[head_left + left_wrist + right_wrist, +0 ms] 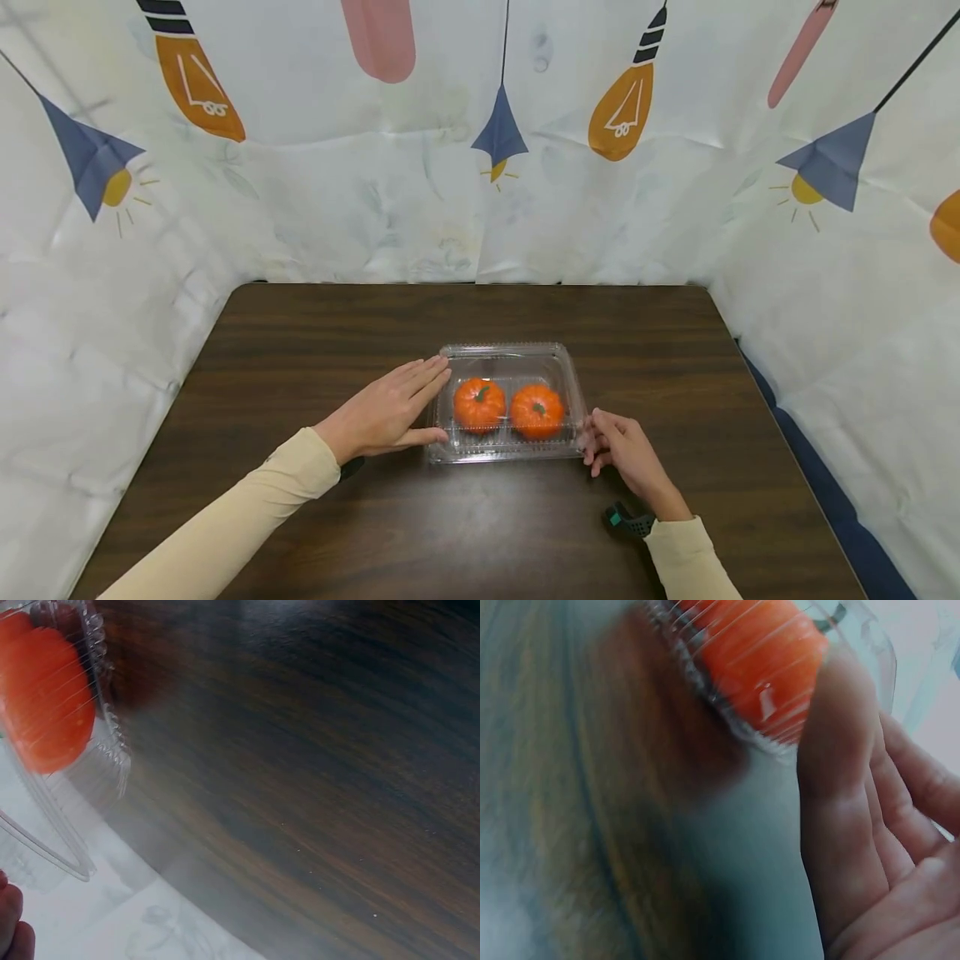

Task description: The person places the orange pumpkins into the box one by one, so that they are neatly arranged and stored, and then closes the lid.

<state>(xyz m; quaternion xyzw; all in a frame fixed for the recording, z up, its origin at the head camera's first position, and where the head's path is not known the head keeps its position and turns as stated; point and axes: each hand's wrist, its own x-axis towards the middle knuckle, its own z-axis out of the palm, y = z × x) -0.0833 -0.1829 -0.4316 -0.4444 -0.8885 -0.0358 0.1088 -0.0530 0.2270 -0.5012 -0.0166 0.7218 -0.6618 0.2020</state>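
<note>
A clear plastic clamshell box (495,450) lies on the table, its lid down over two small orange pumpkins. The left pumpkin (480,405) and right pumpkin (537,412) sit side by side inside, each with a green stem. My left hand (390,408) has straight fingers against the box's left side, the thumb near its front left corner. At the front right corner, my right hand (622,450) touches the box with loosely bent fingers. The right wrist view shows its thumb (840,727) extended over the box's edge. Whether the lid is latched, I cannot tell.
The dark wood-grain table (337,325) extends around the box. Printed white fabric (360,208) hangs behind it and along both sides. A black wrist strap (630,521) is on the right wrist. Dark blue material (817,483) shows beyond the right table edge.
</note>
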